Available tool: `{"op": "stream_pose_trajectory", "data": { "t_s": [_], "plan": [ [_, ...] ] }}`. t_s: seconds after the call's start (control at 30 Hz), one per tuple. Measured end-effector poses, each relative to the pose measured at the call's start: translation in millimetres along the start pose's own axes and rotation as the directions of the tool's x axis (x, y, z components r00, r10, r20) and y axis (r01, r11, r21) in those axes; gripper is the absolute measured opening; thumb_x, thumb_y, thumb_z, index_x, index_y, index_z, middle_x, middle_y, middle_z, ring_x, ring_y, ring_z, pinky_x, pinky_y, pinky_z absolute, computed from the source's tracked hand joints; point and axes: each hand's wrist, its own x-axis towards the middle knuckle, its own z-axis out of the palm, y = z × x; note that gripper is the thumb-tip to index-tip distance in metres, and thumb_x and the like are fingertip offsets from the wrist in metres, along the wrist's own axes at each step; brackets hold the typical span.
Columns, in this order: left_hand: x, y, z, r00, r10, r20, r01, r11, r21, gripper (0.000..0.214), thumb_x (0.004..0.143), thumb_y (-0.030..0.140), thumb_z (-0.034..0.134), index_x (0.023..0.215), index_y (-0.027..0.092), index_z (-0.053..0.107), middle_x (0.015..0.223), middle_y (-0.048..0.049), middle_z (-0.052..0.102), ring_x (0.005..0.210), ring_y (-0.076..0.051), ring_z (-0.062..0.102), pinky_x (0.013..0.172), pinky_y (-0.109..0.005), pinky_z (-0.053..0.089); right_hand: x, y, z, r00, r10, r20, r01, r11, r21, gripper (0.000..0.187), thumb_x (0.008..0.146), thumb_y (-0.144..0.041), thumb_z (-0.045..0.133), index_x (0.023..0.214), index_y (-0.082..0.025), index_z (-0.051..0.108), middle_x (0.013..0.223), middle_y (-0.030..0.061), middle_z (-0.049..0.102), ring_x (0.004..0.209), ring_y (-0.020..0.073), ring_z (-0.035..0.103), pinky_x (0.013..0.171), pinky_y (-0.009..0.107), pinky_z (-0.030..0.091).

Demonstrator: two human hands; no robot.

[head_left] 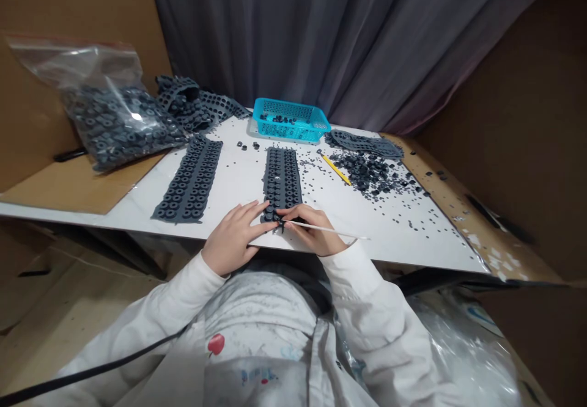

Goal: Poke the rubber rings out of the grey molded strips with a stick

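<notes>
A dark grey moulded rubber sheet [283, 172] with rows of round, ring-like parts lies upright in front of me at the table's near edge. My left hand [233, 236] rests at its lower left corner, fingers stretched out and fingertips touching the sheet. At the lower right corner, my right hand [314, 230] pinches a thin white stick [342, 233] that points out to the right. Its fingertips touch the sheet's bottom row and partly hide it. A small dark bit shows between the two hands.
A similar sheet [188, 181] lies to the left, near a clear zip bag [119, 120] of dark parts. Behind stands a blue basket [293, 127]. On the right are a yellow tool [337, 170], a pile of dark pieces [371, 173], scattered bits and stacked sheets [364, 144].
</notes>
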Motion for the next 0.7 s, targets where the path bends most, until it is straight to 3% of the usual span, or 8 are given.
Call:
{"op": "stream_pose_trajectory", "data": {
  "t_s": [0.2, 0.33, 0.47, 0.6, 0.7],
  "plan": [
    [0.2, -1.6, 1.1, 1.0, -0.007, -0.008, 0.006, 0.999, -0.032, 0.065, 0.066, 0.005, 0.06, 0.127, 0.028, 0.057, 0.15, -0.0078, 0.035, 0.137, -0.031, 0.031, 0.112, -0.051, 0.029, -0.2, 4.3, 1.1, 0.995, -0.098, 0.031, 0.101, 0.988, -0.115, 0.012, 0.093, -0.027, 0.052, 0.092, -0.019, 0.061, 0.104, 0.0129, 0.071, 0.097, 0.0216, 0.066, 0.082, 0.037, 0.055],
    [0.6, -2.1, 1.2, 1.0, -0.018, 0.012, 0.019, 0.999, -0.051, 0.064, 0.066, 0.005, 0.061, 0.126, 0.029, 0.058, 0.149, -0.0076, 0.036, 0.138, -0.031, 0.03, 0.112, -0.052, 0.028, 0.9, 1.9, 1.8, 0.983, -0.162, 0.087, 0.181, 0.94, -0.289, 0.016, 0.095, -0.023, 0.046, 0.093, -0.02, 0.062, 0.11, 0.0118, 0.07, 0.092, 0.0206, 0.065, 0.08, 0.037, 0.055],
    [0.7, -3.3, 1.5, 1.0, -0.018, 0.007, 0.018, 0.996, -0.082, 0.062, 0.066, 0.004, 0.061, 0.123, 0.028, 0.06, 0.15, -0.0077, 0.033, 0.14, -0.032, 0.025, 0.113, -0.053, 0.026, 0.9, 4.9, 4.5, 0.976, -0.185, 0.117, 0.216, 0.907, -0.362, 0.022, 0.097, -0.024, 0.042, 0.091, -0.02, 0.063, 0.111, 0.0117, 0.069, 0.091, 0.02, 0.065, 0.082, 0.037, 0.054],
    [1.5, -4.4, 1.5, 1.0, -0.017, 0.009, 0.018, 0.994, -0.106, 0.061, 0.067, 0.004, 0.062, 0.123, 0.029, 0.06, 0.149, -0.0078, 0.032, 0.14, -0.033, 0.024, 0.113, -0.054, 0.026, -0.8, 15.1, 7.7, 0.975, -0.205, 0.079, 0.22, 0.886, -0.409, 0.02, 0.097, -0.024, 0.043, 0.092, -0.02, 0.062, 0.115, 0.0114, 0.068, 0.092, 0.0205, 0.064, 0.083, 0.038, 0.054],
    [1.7, -4.8, 1.9, 1.0, -0.013, 0.008, 0.014, 0.994, -0.111, 0.063, 0.067, 0.004, 0.063, 0.124, 0.031, 0.059, 0.149, -0.0068, 0.032, 0.14, -0.034, 0.023, 0.112, -0.055, 0.026, -0.5, 16.5, 7.2, 0.985, -0.171, -0.003, 0.154, 0.893, -0.422, 0.017, 0.096, -0.024, 0.044, 0.094, -0.021, 0.061, 0.115, 0.0122, 0.067, 0.094, 0.0213, 0.063, 0.083, 0.039, 0.054]
  ]
}}
